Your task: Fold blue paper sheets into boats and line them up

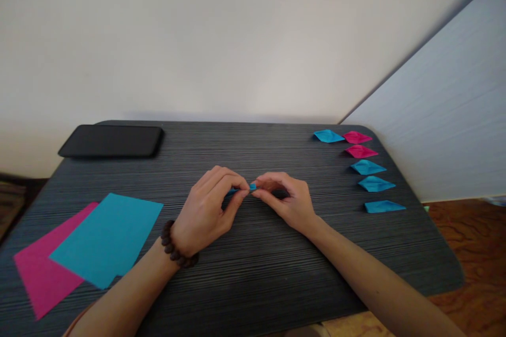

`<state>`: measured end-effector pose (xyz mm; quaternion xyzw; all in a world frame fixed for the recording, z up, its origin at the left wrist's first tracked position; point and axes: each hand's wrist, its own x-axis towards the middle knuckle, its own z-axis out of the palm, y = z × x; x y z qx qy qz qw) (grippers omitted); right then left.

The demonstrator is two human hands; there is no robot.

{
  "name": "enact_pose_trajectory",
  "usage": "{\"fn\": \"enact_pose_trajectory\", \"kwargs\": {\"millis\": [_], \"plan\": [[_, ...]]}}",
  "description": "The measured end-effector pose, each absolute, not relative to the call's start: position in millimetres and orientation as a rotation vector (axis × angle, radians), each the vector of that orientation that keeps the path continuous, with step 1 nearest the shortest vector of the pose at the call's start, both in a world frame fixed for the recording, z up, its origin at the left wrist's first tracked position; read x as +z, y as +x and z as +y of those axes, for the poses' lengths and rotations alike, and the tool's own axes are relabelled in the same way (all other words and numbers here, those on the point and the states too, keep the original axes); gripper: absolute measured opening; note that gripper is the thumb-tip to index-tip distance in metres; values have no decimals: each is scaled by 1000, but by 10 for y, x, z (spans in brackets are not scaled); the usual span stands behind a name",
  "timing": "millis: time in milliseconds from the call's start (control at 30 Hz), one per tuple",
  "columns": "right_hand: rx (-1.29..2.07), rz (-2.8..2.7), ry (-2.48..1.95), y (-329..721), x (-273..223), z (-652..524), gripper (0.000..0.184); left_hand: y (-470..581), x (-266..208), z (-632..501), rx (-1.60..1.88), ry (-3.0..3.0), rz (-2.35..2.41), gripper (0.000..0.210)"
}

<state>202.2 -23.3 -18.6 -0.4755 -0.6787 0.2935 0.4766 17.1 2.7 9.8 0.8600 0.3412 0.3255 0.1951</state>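
Between my two hands, above the middle of the table, is a small folded piece of blue paper (253, 187), mostly hidden by fingers. My left hand (211, 205) pinches it between thumb and fingers; a sliver of blue also shows under that palm. From the other side, the thumb and forefinger of my right hand (286, 197) close on its right end. A dark beaded bracelet circles my left wrist. The shape of the folded paper cannot be made out.
At the left, a blue sheet (110, 237) overlaps a pink sheet (51, 274). A black flat object (113, 141) lies at the back left. Several folded paper pieces, among them a blue one (367, 167) and a pink one (361, 151), line the right side of the dark table (245, 284). A wall stands behind.
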Motion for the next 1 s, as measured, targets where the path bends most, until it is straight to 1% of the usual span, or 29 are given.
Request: {"fn": "enact_pose_trajectory", "kwargs": {"millis": [167,500,700,833,1000], "plan": [[691,-1690,-1176,2019,-167,-238,8,163,121,34,819,2446,918,7],[782,-1664,-1143,1994,-126,-257,12,128,174,30,782,2441,898,8],[948,-1470,-1170,1986,-139,-249,12,99,197,20,797,2368,880,16],[1017,-1377,-1171,1977,-166,-251,14,72,207,34,698,2330,899,23],[1087,-1300,-1116,1970,-174,-274,14,46,282,52,578,2241,911,27]]}}
